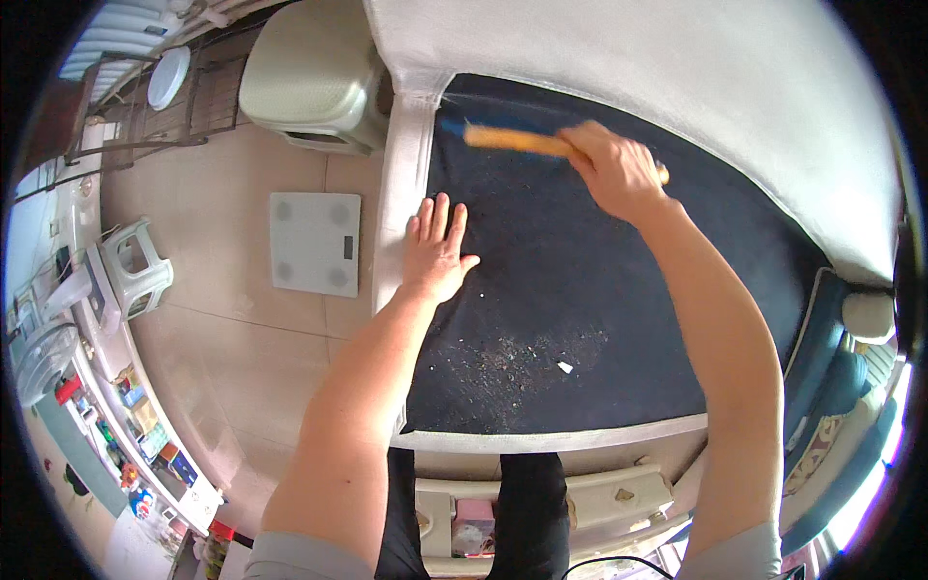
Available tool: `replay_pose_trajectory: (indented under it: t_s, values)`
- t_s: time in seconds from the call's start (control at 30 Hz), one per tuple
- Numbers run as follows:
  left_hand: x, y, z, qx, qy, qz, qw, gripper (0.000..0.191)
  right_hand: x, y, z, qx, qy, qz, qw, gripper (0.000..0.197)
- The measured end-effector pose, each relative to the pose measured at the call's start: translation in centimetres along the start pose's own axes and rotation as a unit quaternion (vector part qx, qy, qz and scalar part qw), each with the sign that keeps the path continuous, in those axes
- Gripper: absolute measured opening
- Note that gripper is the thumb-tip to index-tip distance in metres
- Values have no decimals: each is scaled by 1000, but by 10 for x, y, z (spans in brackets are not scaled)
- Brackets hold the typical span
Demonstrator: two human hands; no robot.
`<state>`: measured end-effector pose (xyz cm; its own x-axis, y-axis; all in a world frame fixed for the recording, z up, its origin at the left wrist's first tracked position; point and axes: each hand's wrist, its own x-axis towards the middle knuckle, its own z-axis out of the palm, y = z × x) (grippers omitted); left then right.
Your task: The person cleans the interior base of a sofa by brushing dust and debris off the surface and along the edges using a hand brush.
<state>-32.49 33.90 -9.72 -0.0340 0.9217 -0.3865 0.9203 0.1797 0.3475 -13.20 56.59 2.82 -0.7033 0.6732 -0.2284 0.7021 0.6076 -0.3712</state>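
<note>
My right hand (612,167) grips a brush by its orange-yellow handle (511,140). Blurred blue bristles (453,127) show at the brush's far end, over the upper left corner of a dark fabric sofa base (594,290). My left hand (435,254) lies palm down with fingers spread, across the inner edge of the pale sofa arm (399,181) and onto the dark fabric. Nearer to me, a patch of crumbs and dust (515,362) covers part of that fabric, with a white scrap (565,367) beside it.
The pale backrest (652,65) rises along the far side. Left of the sofa, a bathroom scale (315,244) and a white plastic stool (138,268) stand on the tiled floor, with a larger beige stool (312,72) beyond. Blue cushions (815,326) are at the right.
</note>
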Motion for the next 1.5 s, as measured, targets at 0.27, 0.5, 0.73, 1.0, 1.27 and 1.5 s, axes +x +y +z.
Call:
replay_pose_trajectory:
  t_s: [0.27,0.5,0.73,1.0,1.27,1.5]
  values:
    - [4,5,-8,-9,-45,-12,999,86,24,-65,31,-104,-211,-49,971,21]
    - [5,-2,-6,-50,15,35,998,90,43,-53,12,-88,-36,153,984,26]
    - [-9,-23,-29,13,58,-50,997,95,15,-101,12,-68,-220,72,971,25]
    - [-8,-23,-23,15,74,8,997,89,15,-94,48,-154,-205,18,966,20]
    - [-80,-18,-23,-11,-18,7,1000,80,-34,-81,8,-64,-91,30,993,19]
    - [-88,-12,-20,1,-40,19,999,76,-32,-122,54,-123,-254,1,959,18]
